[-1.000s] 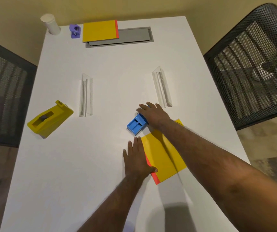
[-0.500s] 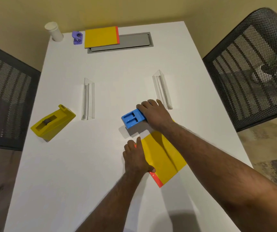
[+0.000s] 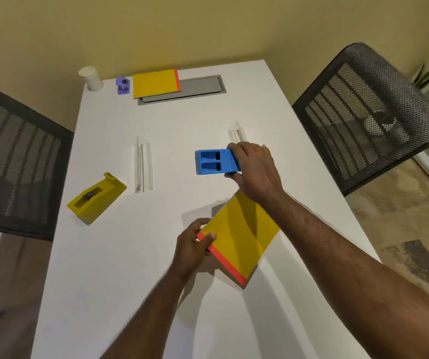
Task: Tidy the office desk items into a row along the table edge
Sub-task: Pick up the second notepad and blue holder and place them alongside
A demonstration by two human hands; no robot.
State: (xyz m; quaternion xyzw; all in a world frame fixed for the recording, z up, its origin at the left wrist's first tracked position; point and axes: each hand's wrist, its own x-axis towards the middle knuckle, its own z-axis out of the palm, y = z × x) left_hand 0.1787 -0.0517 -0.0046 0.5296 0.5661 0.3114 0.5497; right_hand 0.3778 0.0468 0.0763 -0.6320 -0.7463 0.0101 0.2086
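My right hand point(image 3: 253, 167) grips the right end of a blue two-slot holder point(image 3: 214, 161), raised off the white table point(image 3: 120, 268). My left hand point(image 3: 191, 246) pinches the near-left corner of a yellow notebook with a red spine point(image 3: 241, 237), tilted up off the table. A yellow tape dispenser point(image 3: 96, 198) lies at the left. Two clear acrylic stands sit mid-table, one on the left point(image 3: 143, 164), one on the right point(image 3: 236, 132) partly behind my right hand. Along the far edge stand a white cup point(image 3: 91, 78), a purple sharpener point(image 3: 122, 85) and a second yellow notebook point(image 3: 156, 82).
A grey cable hatch point(image 3: 197, 86) is set into the table under the far notebook. Black mesh chairs flank the table, one on the left point(image 3: 13, 161) and one on the right point(image 3: 369, 112). A beige wall runs behind the far edge.
My right hand lifted the blue holder and turned it level. My left hand went from lying flat on the table to gripping the near notebook's corner and raising it.
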